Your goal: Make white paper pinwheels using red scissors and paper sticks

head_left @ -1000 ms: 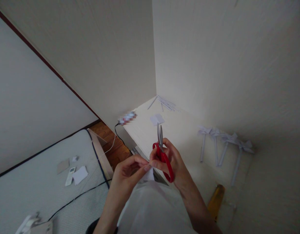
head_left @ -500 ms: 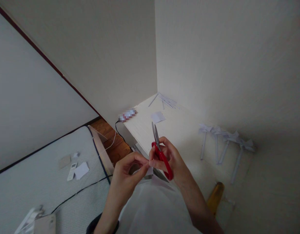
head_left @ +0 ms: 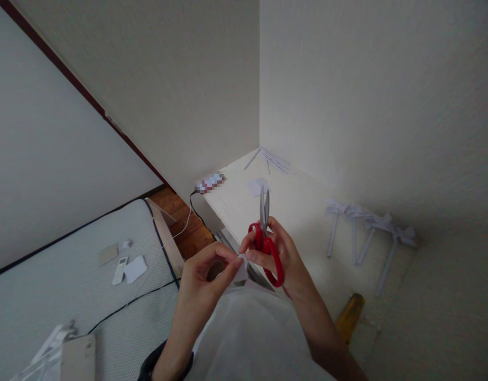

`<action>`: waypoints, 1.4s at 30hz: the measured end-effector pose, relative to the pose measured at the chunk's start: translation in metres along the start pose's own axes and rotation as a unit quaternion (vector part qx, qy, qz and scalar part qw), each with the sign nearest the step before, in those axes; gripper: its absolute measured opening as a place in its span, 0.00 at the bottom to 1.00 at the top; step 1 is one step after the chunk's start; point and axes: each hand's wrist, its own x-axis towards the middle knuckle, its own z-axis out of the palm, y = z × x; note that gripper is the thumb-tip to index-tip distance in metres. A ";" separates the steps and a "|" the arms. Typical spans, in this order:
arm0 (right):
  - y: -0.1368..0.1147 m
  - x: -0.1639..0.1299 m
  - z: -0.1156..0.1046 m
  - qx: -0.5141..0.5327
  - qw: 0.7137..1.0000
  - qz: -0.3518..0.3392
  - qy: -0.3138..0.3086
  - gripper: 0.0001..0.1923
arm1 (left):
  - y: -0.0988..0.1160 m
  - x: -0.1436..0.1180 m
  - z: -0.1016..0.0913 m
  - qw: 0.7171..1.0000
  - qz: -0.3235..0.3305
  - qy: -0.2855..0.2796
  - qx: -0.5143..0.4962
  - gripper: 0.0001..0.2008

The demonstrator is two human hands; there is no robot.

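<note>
Between the thumb and forefinger of my left hand (head_left: 210, 272) is pinched a small piece of white paper (head_left: 241, 272). My right hand (head_left: 277, 251) is closed on red-handled scissors (head_left: 264, 211), their blades pointing away from me and slightly apart. The right fingertips are close to the upper edge of the paper; whether they touch it I cannot tell. Beyond the blades a square of white paper (head_left: 258, 186) lies on the pale table (head_left: 295, 211).
Several thin white paper sticks (head_left: 275, 160) lie in the table's far corner. To the right are several paper pinwheel-like shapes on sticks (head_left: 373, 227) and an amber bottle-like object (head_left: 350, 317). On the left, a mattress (head_left: 140, 323) bears a remote control (head_left: 120, 270) and paper scraps (head_left: 135, 269).
The scissors have turned more upright in my right hand. The right fingers have drawn slightly away from the left fingertips, and more of the paper shows. The view has shifted a little.
</note>
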 end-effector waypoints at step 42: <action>-0.001 -0.002 -0.002 -0.055 0.998 -0.009 0.014 0.23 | -0.006 0.005 0.003 0.997 0.010 0.024 -0.068 0.03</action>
